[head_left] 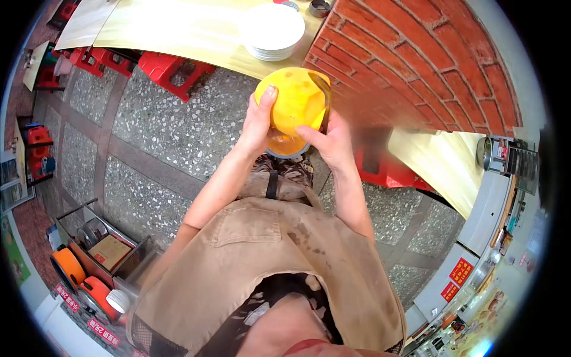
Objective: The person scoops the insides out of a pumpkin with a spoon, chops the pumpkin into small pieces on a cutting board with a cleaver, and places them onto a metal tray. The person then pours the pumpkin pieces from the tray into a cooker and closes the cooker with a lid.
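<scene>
A peeled yellow-orange pumpkin (pixel 292 98) is held in front of my body, its surface cut into flat facets on the right. My left hand (pixel 259 122) is closed around its left side, thumb pressed on the front. On the right, my right hand (pixel 332 141) is closed, its thumb on the lower edge of the pumpkin. A dark, shiny strip, which looks like a knife blade (pixel 325 95), runs up from that hand along the pumpkin's right side; the handle is hidden. Beneath the pumpkin is a round bowl (pixel 289 156) with orange matter inside, partly covered.
Stacked white plates (pixel 272 28) stand on the pale table (pixel 172 27) ahead. A brick-patterned partition (pixel 416 56) rises at right. Red stools (pixel 169 71) sit under the table edge, on speckled flooring. A metal rack (pixel 104 241) stands lower left, and a counter (pixel 491 208) runs along the right.
</scene>
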### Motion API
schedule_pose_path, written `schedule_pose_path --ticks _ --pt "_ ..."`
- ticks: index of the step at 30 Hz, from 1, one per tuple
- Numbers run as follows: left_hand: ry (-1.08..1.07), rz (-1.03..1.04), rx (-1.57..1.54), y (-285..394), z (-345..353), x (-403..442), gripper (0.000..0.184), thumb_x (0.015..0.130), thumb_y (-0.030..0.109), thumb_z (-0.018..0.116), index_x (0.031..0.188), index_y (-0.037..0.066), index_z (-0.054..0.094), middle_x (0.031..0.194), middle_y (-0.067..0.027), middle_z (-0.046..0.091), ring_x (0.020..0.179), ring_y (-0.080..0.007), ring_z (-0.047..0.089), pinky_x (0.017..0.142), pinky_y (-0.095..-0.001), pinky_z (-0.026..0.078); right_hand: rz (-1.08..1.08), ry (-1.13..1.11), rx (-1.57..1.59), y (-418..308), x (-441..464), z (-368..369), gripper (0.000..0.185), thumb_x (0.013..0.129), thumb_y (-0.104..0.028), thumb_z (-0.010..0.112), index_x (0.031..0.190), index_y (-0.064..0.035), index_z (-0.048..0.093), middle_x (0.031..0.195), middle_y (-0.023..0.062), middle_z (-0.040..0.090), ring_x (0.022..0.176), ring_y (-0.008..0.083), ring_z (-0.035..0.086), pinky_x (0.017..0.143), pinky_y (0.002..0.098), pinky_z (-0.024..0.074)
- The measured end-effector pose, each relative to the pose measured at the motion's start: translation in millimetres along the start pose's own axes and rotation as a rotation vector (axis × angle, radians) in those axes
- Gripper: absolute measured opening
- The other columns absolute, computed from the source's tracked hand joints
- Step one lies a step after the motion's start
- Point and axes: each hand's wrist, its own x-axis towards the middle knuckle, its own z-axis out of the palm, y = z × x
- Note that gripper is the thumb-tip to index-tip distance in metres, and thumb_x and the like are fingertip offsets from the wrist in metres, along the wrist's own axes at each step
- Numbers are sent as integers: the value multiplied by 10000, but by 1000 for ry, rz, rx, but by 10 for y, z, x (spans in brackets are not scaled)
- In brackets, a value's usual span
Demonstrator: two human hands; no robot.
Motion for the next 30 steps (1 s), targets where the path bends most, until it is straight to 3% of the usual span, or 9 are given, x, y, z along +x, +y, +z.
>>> schedule_pose_path --ticks 2,4,5,7,8,9,12,21,30 --pt "-46 -87 -39 85 32 -37 650 864 444 557 1273 2 312 1184 -153 494 1000 -218 565 745 -344 536 -70 -28 10 20 -9 31 471 758 -80 704 1168 26 498 1083 76 599 958 131 582 876 278 452" --pt "159 -110 248 129 96 -67 606 834 353 630 1256 6 367 1187 -174 498 1010 -255 565 737 -328 531 -110 88 28 77 -1 22 467 755 -58 693 1171 22 498 1077 78 603 982 135 575 890 283 450" --pt "159 -113 248 167 96 -71 606 834 353 630 1256 6 367 1187 -174 498 1010 -255 565 737 -328 531 -108 90 28 74 5 7 467 755 -58 693 1171 22 498 1077 78 603 982 135 575 890 283 450" --pt "217 892 1284 262 59 -95 488 755 230 710 1153 26 514 1181 -190 497 991 -306 569 719 -310 521 -26 192 225 47 -9 -3 457 754 -32 679 1172 20 499 1081 79 603 972 135 578 888 285 451" --pt "138 1048 1347 325 56 -107 331 678 117 735 982 47 626 1085 -164 553 926 -312 588 699 -307 518 -17 213 235 61 -16 3 451 755 -27 675 1166 25 500 1075 75 608 954 131 581 872 280 452" --pt "130 1044 1344 290 63 -123 331 678 117 735 982 47 626 1085 -164 553 926 -312 588 699 -307 518 -15 222 234 77 -25 15 451 755 -27 675 1166 25 500 1075 75 608 954 131 581 872 280 452" --pt "31 1059 1198 180 134 -170 208 686 18 690 888 52 655 834 -66 633 758 -245 627 661 -315 527 -96 268 92 114 -30 59 428 757 -37 679 1144 29 508 1046 68 615 917 121 587 841 269 460" --pt "-36 861 1243 227 147 -224 141 719 9 671 856 38 654 856 -76 646 738 -226 645 630 -297 532 -195 328 -93 204 -47 75 391 745 -47 696 1079 46 516 959 60 621 836 95 589 758 232 476" --pt "-59 861 1274 129 177 -225 138 679 21 644 810 40 604 784 -81 585 691 -269 611 593 -341 517 -212 364 -172 227 -55 70 320 727 -63 706 980 43 542 892 48 624 783 68 565 704 217 469"
